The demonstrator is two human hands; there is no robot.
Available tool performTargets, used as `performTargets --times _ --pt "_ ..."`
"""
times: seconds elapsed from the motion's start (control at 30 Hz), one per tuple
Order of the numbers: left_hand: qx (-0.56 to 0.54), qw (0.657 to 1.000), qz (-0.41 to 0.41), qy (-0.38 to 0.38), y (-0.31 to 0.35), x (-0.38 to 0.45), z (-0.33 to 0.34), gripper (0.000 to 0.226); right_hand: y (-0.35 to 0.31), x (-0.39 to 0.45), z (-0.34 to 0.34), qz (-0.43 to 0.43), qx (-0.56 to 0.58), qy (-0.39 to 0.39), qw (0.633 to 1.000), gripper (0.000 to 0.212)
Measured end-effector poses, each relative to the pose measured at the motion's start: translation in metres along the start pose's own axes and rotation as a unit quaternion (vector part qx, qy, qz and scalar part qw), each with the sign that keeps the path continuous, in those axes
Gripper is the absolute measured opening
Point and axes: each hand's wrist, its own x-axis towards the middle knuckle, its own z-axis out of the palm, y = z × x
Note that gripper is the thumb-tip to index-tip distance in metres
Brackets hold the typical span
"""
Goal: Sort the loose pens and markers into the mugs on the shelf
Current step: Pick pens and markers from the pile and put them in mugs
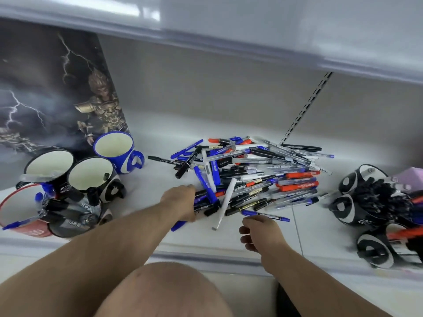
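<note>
A heap of loose pens and markers [256,177] in blue, black, red and clear lies mid-shelf. My left hand [180,202] is at the heap's left edge, gripping a bunch of pens; a blue pen end [178,225] pokes out below it. My right hand [261,232] hovers at the heap's near edge with loosely curled fingers, just below a blue pen [265,215], holding nothing I can see. On the left stand a blue mug [114,149], two black mugs [49,165] [91,177], and a red mug [20,213] with pens in it.
A black mug [75,216] stuffed with markers stands by the red one. Black mugs [370,202] full of pens sit at the right, near a purple item [409,177]. A dark poster box [57,99] leans behind the left mugs. An upper shelf [229,30] overhangs. My knee [164,291] is below.
</note>
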Motion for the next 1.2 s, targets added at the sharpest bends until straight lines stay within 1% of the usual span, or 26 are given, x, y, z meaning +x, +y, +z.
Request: performTargets --times 0.1,0.3,0.43,0.53,0.6,0.7,0.8,0.93,1.03,1.1,1.2 --pt "-0.032 0.999 0.003 0.015 0.007 -0.004 0.006 0.057 -0.004 -0.003 -0.001 -0.007 0.001 -0.004 1.000 0.010" --pt "0.003 0.999 0.004 0.043 0.005 -0.013 0.002 0.040 -0.014 -0.004 -0.012 -0.048 -0.072 -0.006 0.996 0.014" --pt "0.011 0.998 0.008 0.061 0.004 -0.020 0.001 0.033 -0.023 -0.003 -0.026 -0.069 -0.093 -0.003 0.993 0.012" --pt "-0.034 0.998 0.000 0.047 -0.001 -0.019 -0.008 0.035 -0.027 -0.003 -0.037 -0.084 -0.125 -0.004 0.989 0.012" --pt "-0.098 0.995 -0.007 0.023 -0.007 -0.016 -0.015 0.038 -0.029 -0.005 -0.044 -0.097 -0.176 -0.011 0.980 0.014" --pt "-0.224 0.975 -0.011 0.001 -0.015 -0.016 -0.029 0.039 -0.037 -0.011 -0.057 -0.133 -0.285 -0.024 0.949 0.014" --pt "-0.311 0.950 -0.022 0.001 -0.020 -0.022 -0.046 0.031 -0.053 -0.018 -0.067 -0.169 -0.337 -0.034 0.925 0.014" --pt "-0.395 0.918 -0.038 0.003 -0.026 -0.034 -0.066 0.022 -0.074 -0.030 -0.072 -0.206 -0.345 -0.036 0.915 0.010" --pt "-0.465 0.885 -0.034 0.006 -0.026 -0.044 -0.076 0.016 -0.082 -0.041 -0.068 -0.215 -0.347 -0.042 0.912 0.016" --pt "-0.506 0.862 -0.034 -0.001 -0.024 -0.051 -0.081 0.017 -0.085 -0.048 -0.062 -0.228 -0.350 -0.049 0.907 0.024" --pt "-0.555 0.831 -0.020 -0.029 -0.021 -0.061 -0.093 0.021 -0.088 -0.060 -0.052 -0.229 -0.347 -0.074 0.906 0.016"
